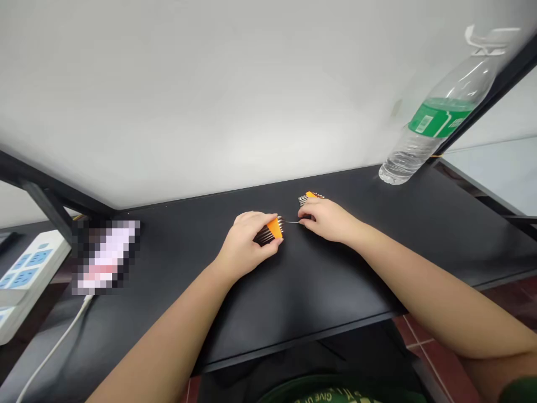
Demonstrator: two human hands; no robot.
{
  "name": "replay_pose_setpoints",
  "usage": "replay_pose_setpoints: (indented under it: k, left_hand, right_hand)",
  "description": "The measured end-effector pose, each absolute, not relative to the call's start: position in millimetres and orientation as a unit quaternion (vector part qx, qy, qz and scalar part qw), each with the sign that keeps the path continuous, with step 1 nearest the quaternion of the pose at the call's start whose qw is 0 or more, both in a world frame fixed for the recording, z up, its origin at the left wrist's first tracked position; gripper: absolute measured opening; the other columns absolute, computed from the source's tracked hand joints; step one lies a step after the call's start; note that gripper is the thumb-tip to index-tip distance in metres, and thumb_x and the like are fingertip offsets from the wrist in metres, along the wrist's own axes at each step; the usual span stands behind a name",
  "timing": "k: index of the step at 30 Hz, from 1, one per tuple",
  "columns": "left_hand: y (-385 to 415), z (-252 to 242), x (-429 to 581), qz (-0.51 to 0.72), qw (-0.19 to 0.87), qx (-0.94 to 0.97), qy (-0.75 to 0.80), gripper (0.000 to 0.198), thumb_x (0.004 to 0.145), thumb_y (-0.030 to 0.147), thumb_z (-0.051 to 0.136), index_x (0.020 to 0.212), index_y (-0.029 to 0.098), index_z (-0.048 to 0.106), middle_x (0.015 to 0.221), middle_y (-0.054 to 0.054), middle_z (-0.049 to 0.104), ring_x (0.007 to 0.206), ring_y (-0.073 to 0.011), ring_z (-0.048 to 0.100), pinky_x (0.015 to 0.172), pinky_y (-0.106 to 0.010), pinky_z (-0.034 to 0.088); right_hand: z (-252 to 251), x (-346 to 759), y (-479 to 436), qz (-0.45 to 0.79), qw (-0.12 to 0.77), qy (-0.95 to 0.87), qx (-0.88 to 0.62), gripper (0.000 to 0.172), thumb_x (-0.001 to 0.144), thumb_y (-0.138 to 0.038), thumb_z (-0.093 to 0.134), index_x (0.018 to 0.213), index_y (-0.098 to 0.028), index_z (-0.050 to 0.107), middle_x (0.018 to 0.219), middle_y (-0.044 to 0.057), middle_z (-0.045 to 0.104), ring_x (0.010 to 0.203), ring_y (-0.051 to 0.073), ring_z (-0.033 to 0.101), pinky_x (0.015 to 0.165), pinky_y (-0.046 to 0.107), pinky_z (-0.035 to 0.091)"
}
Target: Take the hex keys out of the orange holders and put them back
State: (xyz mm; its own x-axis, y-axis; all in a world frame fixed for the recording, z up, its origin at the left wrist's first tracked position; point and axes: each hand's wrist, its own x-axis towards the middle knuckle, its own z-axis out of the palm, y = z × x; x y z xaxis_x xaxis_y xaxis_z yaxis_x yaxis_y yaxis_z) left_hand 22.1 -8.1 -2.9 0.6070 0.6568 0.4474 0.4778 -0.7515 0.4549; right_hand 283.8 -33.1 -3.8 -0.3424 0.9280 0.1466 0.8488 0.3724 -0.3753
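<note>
Near the middle of the black table, my left hand [247,243] grips an orange holder [275,228] with a row of thin metal rods through it, thumb and fingers at its two edges. To its right, my right hand [325,219] pinches the end of one thin metal rod [292,223], which points toward the holder. Whether the rod touches the holder is too small to tell. Just behind my right hand lies a second orange holder [311,195] with several metal rods, partly hidden by the fingers.
A water bottle [440,117] with a green label stands at the back right. On the left are a blurred-out device [107,257] with a white cable [56,347] and a white power strip [31,274]. The black table [268,313] meets a pale wall.
</note>
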Motion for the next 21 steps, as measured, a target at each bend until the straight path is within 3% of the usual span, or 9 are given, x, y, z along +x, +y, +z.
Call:
replay_pose_setpoints:
  k: [6,12,21]
  left_hand:
    - [-9,-2,24,0.308,0.146,0.884,0.320,0.042,0.082,0.030,0.075,0.123,0.025,0.069,0.114,-0.005,0.076,0.109,-0.0251,0.070,0.106,-0.046,0.052]
    - [-8,-4,23,0.304,0.147,0.879,0.337,0.044,0.081,0.031,0.075,0.124,0.025,0.069,0.117,-0.006,0.076,0.111,-0.0260,0.070,0.106,-0.046,0.053]
    - [-6,-5,22,0.306,0.143,0.883,0.326,0.043,0.082,0.030,0.075,0.125,0.025,0.068,0.115,-0.006,0.076,0.109,-0.0248,0.071,0.105,-0.045,0.054]
  right_hand:
    - [3,276,-37,0.142,0.117,-0.785,-0.592,0.014,0.084,-0.008,0.063,0.076,-0.019,0.065,0.089,0.007,0.069,0.078,0.019,0.061,0.065,0.030,0.043]
    - [13,279,-48,0.171,0.033,-0.762,-0.624,0.018,0.074,-0.010,0.069,0.067,-0.021,0.058,0.074,0.006,0.067,0.061,0.018,0.056,0.052,0.029,0.034]
    - [20,269,-54,0.202,0.209,-0.836,-0.465,0.016,0.083,-0.005,0.055,0.080,-0.020,0.056,0.075,-0.001,0.062,0.067,0.013,0.052,0.066,0.026,0.039]
